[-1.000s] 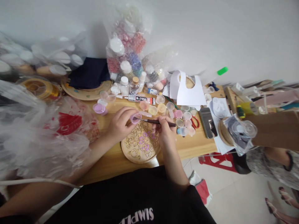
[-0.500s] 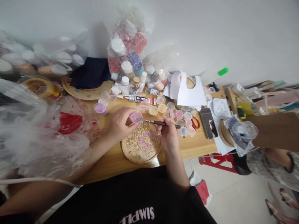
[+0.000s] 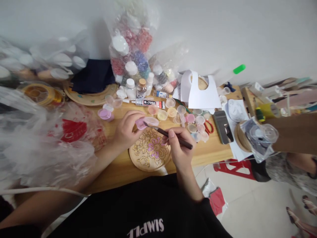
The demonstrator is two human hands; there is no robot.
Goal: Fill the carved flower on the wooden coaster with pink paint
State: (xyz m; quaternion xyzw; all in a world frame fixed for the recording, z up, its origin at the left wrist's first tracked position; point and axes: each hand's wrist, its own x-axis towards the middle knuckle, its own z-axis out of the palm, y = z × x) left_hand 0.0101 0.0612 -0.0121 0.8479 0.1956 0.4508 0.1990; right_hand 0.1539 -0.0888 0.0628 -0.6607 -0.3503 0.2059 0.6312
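My left hand (image 3: 128, 129) is closed on a small plastic cup (image 3: 140, 123) of pink-purple material, tilted above the board. A clear lid stands out from the cup's right side. Between the fingers of my right hand (image 3: 180, 142) is a thin palette knife (image 3: 162, 132) with a dark handle, its tip at the cup's mouth. Below both hands lies a round wooden board (image 3: 142, 162) with gold raised flower outlines, some petals filled purple. My right hand covers part of its right edge.
Several small tubs of coloured material (image 3: 171, 112) and red-handled scissors (image 3: 209, 126) lie right of the hands. Behind are a B-7000 glue tube (image 3: 148, 103) and bottles (image 3: 141, 88). Plastic bags (image 3: 49, 148) crowd the left; a phone (image 3: 223, 127) lies right. Another person (image 3: 292, 172) is at the far right.
The cup has tilted, bringing its lid into clearer view on the right. My right hand has turned the knife, so its handle now slopes more steeply down to the right.
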